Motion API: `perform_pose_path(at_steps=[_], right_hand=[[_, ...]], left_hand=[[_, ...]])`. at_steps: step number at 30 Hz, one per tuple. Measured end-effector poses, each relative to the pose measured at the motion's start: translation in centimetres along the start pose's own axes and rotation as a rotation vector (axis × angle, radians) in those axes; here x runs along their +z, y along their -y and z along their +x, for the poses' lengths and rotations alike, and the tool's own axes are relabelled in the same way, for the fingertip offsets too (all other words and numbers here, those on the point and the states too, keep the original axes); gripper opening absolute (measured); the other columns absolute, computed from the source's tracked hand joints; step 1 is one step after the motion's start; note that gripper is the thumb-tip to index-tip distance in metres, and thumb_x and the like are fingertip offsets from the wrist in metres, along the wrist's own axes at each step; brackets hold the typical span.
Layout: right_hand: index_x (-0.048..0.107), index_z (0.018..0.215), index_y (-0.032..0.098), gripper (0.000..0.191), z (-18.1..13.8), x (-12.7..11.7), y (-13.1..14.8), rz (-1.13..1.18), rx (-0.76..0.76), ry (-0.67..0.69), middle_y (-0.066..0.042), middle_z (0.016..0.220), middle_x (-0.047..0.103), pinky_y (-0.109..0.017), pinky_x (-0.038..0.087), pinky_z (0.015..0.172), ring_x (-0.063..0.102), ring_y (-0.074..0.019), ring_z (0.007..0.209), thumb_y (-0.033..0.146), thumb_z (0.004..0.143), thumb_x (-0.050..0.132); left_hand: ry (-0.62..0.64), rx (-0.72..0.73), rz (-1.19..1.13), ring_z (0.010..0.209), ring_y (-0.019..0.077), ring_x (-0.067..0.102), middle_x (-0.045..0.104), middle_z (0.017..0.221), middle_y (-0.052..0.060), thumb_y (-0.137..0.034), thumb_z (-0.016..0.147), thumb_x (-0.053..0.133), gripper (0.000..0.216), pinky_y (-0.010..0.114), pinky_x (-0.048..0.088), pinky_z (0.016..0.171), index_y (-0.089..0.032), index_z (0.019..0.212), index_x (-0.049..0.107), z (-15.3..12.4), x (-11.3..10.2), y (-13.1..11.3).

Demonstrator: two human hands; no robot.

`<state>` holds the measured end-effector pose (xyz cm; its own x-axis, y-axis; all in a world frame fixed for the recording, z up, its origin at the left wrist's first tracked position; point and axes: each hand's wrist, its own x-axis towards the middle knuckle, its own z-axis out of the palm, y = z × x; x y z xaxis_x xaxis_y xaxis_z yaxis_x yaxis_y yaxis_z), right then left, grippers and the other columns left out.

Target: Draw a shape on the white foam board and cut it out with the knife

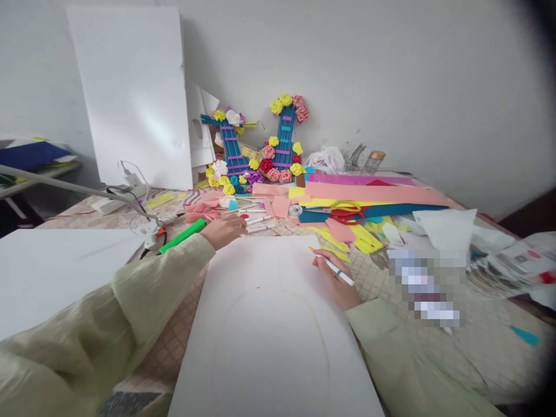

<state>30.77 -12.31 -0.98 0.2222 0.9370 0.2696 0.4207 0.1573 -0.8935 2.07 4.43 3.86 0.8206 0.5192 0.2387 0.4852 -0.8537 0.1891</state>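
My right hand (pixel 336 279) is closed around a white marker (pixel 340 271) with a green band; its orange tip points up and left over the board. Under it lies a large white board (pixel 269 359) bearing a faint yellowish curved outline and a tiny red mark. At the board's far left corner, my left hand (pixel 225 230) reaches palm down, fingers extended towards several white markers (pixel 259 227). Whether its fingertips touch one is hard to see. Beside that wrist is a bright green roll (pixel 182 236).
Two blue paper guitars (pixel 284 136) with paper flowers lean at the wall by a tall white panel (pixel 134 98). Red-handled scissors (pixel 347 215) lie on coloured paper strips (pixel 382 192). A power strip (pixel 119 198) with cables sits left; plastic bags (pixel 512 260) lie right.
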Motion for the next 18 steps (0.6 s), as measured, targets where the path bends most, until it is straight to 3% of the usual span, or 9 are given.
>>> perform_pose_path(at_steps=[4, 8, 12, 18], right_hand=[[0.060, 0.100, 0.019, 0.036, 0.1, -0.1, 0.2, -0.022, 0.009, 0.013, -0.005, 0.081, 0.063, -0.028, 0.048, 0.070, 0.059, -0.0177, 0.078, 0.047, 0.084, 0.045], [0.059, 0.098, 0.019, 0.035, 0.1, 0.0, -0.2, -0.023, 0.004, 0.014, -0.005, 0.081, 0.062, -0.027, 0.047, 0.072, 0.058, -0.0175, 0.081, 0.047, 0.084, 0.044], [0.059, 0.099, 0.019, 0.034, 0.2, 0.1, -0.8, -0.019, -0.001, 0.025, -0.005, 0.083, 0.061, -0.026, 0.046, 0.070, 0.058, -0.0173, 0.082, 0.046, 0.085, 0.044], [0.059, 0.099, 0.020, 0.031, 0.2, 0.1, -0.9, -0.020, 0.001, 0.023, -0.004, 0.083, 0.061, -0.025, 0.045, 0.071, 0.057, -0.0165, 0.082, 0.044, 0.086, 0.044]], left_hand=[[0.023, 0.052, 0.012, 0.097, 0.0215, 0.052, 0.060, 0.098, 0.013, -0.016, 0.084, 0.039, 0.025, 0.035, 0.043, 0.083, -0.018, 0.086, 0.064, 0.3, 0.6, 0.0], [0.016, 0.071, 0.014, 0.099, 0.0230, 0.051, 0.059, 0.100, 0.013, -0.022, 0.083, 0.044, 0.022, 0.040, 0.040, 0.090, -0.018, 0.091, 0.064, 0.1, 0.5, 0.5], [0.002, 0.061, -0.012, 0.100, 0.0239, 0.053, 0.059, 0.101, 0.013, -0.032, 0.085, 0.046, 0.024, 0.041, 0.039, 0.092, -0.019, 0.093, 0.065, -0.2, 0.1, 1.1], [0.009, 0.022, -0.054, 0.095, 0.0225, 0.058, 0.063, 0.098, 0.013, -0.029, 0.086, 0.044, 0.026, 0.038, 0.042, 0.088, -0.020, 0.099, 0.064, 0.1, 0.9, 1.5]])
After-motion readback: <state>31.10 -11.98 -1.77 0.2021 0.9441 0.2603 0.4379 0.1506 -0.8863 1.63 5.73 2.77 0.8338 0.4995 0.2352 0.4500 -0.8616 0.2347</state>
